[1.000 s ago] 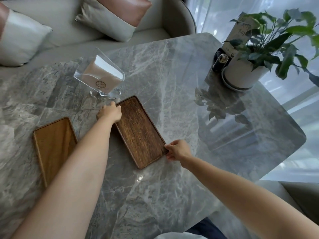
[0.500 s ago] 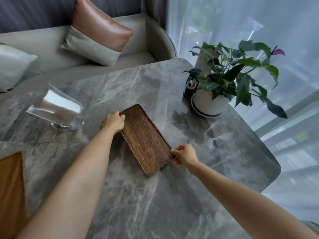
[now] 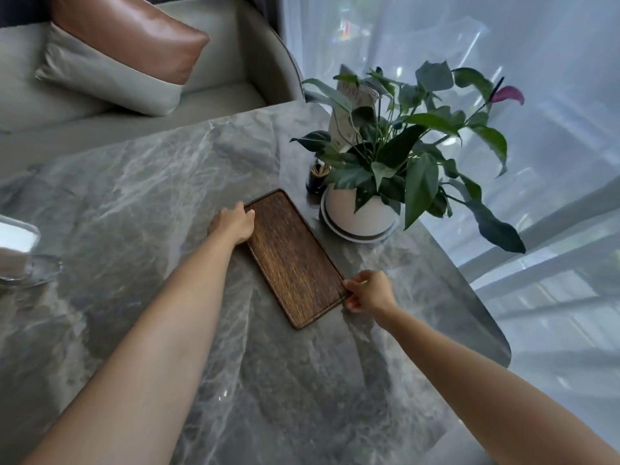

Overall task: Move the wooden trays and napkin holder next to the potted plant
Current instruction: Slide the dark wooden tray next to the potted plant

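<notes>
Gripping: both hands hold the dark wooden tray point(image 3: 294, 258) by opposite parts of its rim, flat on the counter point(image 3: 141, 203).
Left hand point(image 3: 232, 223): fingers curled over the tray's far left long edge, near its far corner.
Right hand point(image 3: 368, 292): fingers pinched on the tray's near right corner.
Dark wooden tray: lies at a slant near the counter's far right edge, its far end just beside the potted plant point(image 3: 396, 156).
Potted plant: white pot on a saucer point(image 3: 360, 234) by the counter's far right edge; green leaves and one purple bloom.
Napkin holder point(image 3: 18, 253): clear, with white napkins, at the counter's left edge, cut off by the frame and well apart from the plant.
Small dark container point(image 3: 317, 177): stands just beside the pot, on its far left side.
Card point(image 3: 349, 109): stands among the leaves; print too blurred to read.
Beyond the counter: a sofa point(image 3: 214, 75) with a brown and grey cushion point(image 3: 124, 52).
</notes>
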